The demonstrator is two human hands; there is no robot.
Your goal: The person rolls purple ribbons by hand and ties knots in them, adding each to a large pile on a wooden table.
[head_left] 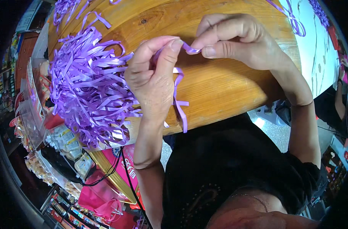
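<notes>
A narrow purple ribbon [189,49] stretches between my two hands, above the wooden table [227,87]. My left hand [153,72] pinches it between thumb and forefinger, and the loose ends hang below that hand near the table edge. At the ribbon's other end, the thumb and forefinger of my right hand [235,40] are closed, with the tip right at the fingertips. To the left of my left hand lies a large heap of cut purple ribbons [90,84], spilling over the table's edge.
More purple ribbon loops [294,21] lie at the far right, by a white marbled surface [313,53]. Beyond the left edge stand packaged goods [65,141] and a pink bag [101,198]. A black cable [130,179] hangs beside my left forearm. Another person's arm [339,99] shows at right.
</notes>
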